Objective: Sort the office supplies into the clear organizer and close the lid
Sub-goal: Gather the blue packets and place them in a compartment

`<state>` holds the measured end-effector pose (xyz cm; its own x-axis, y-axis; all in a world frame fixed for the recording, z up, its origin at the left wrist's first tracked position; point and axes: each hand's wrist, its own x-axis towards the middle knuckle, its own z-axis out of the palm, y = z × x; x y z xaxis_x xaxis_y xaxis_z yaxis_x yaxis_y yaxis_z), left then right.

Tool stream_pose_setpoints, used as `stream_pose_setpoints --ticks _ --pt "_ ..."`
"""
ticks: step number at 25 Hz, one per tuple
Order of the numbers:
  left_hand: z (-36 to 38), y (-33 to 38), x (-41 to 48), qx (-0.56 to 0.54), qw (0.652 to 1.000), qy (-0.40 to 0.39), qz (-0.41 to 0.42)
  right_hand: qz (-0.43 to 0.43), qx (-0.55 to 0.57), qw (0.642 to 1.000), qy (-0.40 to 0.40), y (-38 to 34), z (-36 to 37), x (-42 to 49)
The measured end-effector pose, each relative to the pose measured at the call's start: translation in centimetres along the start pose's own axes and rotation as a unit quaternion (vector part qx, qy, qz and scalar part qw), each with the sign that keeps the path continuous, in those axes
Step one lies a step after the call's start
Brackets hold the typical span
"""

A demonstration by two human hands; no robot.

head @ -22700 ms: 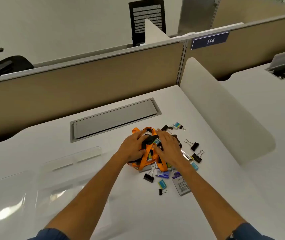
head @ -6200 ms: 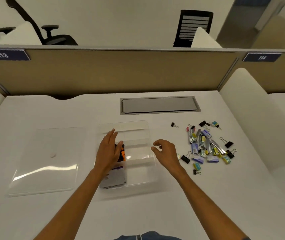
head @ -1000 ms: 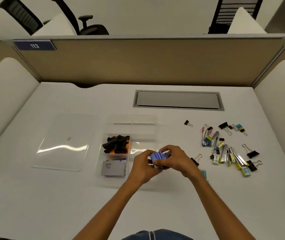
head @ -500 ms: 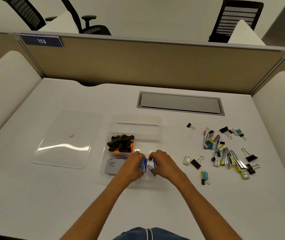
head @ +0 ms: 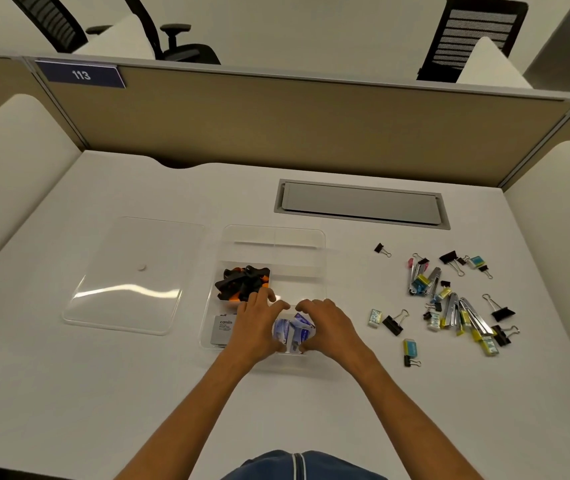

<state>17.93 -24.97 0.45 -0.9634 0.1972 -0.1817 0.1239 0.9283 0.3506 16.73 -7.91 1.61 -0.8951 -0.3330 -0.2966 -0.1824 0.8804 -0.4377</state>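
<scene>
a person's left hand and right hand meet over the near right compartment of the clear organizer on a white desk. the fingers of both are curled round a small stack of blue packets, thumbs at its near edge. a second ago the same stack was held up between the hands at the organizer's near right corner; it now sits low inside the walls, and the hands have drawn slightly apart since half a second ago, so more of it shows. the orange-and-black lanyard, which lay in the pile on the desk earlier, fills the left middle compartment, with a grey card in the one nearer the person. the lid lies flat just left of the organizer. binder clips and small packets are scattered well to the right, where they lay half a second ago.
</scene>
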Motion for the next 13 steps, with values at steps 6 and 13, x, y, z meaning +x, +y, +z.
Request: stream_pose_setpoints --ticks 6,13 --pt "-1.1 -0.3 0.4 -0.129 0.991 0.031 -0.016 0.004 0.108 0.99 0.09 3.8 -2.0 -1.8" --pt "-0.1 6.3 3.9 -0.254 0.961 0.05 0.099 0.125 0.155 0.965 0.169 12.0 -5.3 -5.3"
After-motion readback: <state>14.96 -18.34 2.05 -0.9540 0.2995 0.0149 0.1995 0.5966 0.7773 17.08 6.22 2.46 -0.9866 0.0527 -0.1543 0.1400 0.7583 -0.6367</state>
